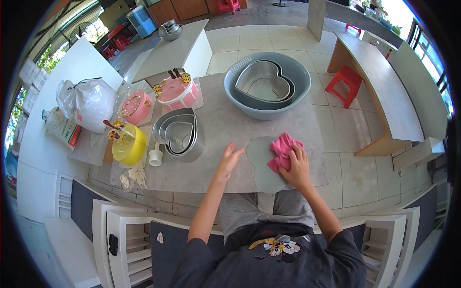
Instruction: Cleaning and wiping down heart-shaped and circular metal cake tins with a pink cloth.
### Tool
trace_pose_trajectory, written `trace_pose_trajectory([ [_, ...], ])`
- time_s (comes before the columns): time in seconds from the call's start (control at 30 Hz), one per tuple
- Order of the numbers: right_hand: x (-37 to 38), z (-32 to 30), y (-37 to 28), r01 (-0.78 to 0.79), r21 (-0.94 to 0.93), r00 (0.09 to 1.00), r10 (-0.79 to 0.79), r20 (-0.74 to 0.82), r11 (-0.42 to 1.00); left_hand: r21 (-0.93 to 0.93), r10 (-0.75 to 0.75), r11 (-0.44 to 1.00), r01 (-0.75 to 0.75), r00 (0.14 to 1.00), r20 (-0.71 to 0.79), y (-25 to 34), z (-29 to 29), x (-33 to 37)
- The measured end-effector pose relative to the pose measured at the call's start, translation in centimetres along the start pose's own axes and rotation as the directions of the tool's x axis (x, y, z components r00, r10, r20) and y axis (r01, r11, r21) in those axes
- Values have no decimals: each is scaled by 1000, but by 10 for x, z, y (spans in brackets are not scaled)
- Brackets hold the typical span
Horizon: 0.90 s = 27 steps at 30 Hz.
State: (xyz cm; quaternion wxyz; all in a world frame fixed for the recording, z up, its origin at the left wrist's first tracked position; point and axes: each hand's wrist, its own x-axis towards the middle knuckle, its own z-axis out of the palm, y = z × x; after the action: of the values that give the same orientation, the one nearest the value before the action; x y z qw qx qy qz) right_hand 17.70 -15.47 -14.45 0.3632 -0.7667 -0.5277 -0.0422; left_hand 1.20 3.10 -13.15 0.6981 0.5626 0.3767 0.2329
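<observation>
My right hand (298,167) grips a crumpled pink cloth (284,145) and presses it onto a thin grey-green plate (266,178) with rounded lobes, lying flat near the table's front edge. Cloth and hand cover the plate's right part. To the left of the plate, my left hand (229,161) is open and holds nothing, its fingers apart. Nested heart-shaped metal cake pans (194,150) stand left of that hand. Beyond the plate, a grey-blue basin (269,114) contains more heart-shaped pans (246,79), one inside another.
At the table's left are a yellow cake (130,150), two pink cakes (178,91), a white cup (155,158) and a small glass (126,181). A filled plastic bag (96,103) sits farther left. A red stool (345,85) stands on the floor at right.
</observation>
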Motion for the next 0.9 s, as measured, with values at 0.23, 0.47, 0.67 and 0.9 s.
trace_pose_trajectory([
  [0.23,-32,-14,-20,-67,-124,986,46,-162,990,76,-308,951,298,918,251,28,14,46],
  [0.47,-16,-18,-19,-183,194,935,231,-268,964,-408,-88,876,259,916,392,30,66,0],
  [0.67,65,-10,-80,579,-31,736,-538,-411,815,-19,447,894,-448,894,-36,64,60,-27],
  [0.9,162,-15,-156,471,214,701,-215,-680,856,-369,550,714,-594,803,-230,143,26,-54],
])
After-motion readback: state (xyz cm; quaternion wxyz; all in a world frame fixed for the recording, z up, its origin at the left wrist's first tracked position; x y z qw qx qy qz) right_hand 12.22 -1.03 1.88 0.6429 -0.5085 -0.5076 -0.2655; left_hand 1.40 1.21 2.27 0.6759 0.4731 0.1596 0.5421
